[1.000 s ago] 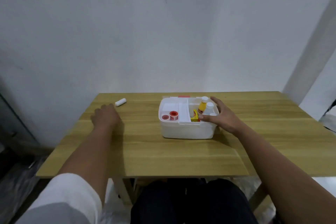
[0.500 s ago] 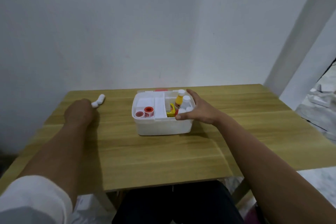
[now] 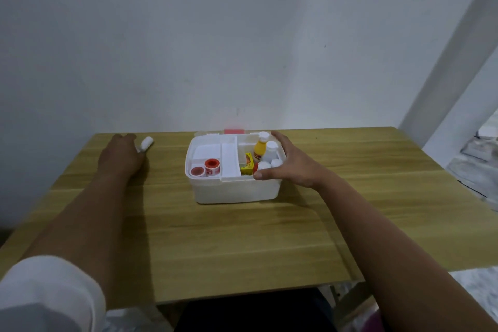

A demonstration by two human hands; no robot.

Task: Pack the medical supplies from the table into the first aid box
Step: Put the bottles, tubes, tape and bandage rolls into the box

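Note:
The white first aid box (image 3: 231,191) stands open in the middle of the wooden table (image 3: 242,245). Its left tray holds two red tape rolls (image 3: 212,167) and a white pad (image 3: 207,152). The right compartment holds a yellow bottle (image 3: 260,147), a white bottle (image 3: 270,153) and a small yellow carton (image 3: 247,167). My right hand (image 3: 293,167) grips the box's right end, thumb on the front rim. At the far left, a white bandage roll (image 3: 147,143) lies on the table. My left hand (image 3: 121,158) has its fingertips closed over the roll's near end.
A white wall runs along the table's far edge. A red latch (image 3: 234,131) shows behind the box. The table's right edge drops to a floor with rubble (image 3: 482,159). Bare wood lies between me and the box.
My left hand has slid forward across the table and reached the bandage roll, closing on its near end. My right hand has stayed on the box. The view has shifted.

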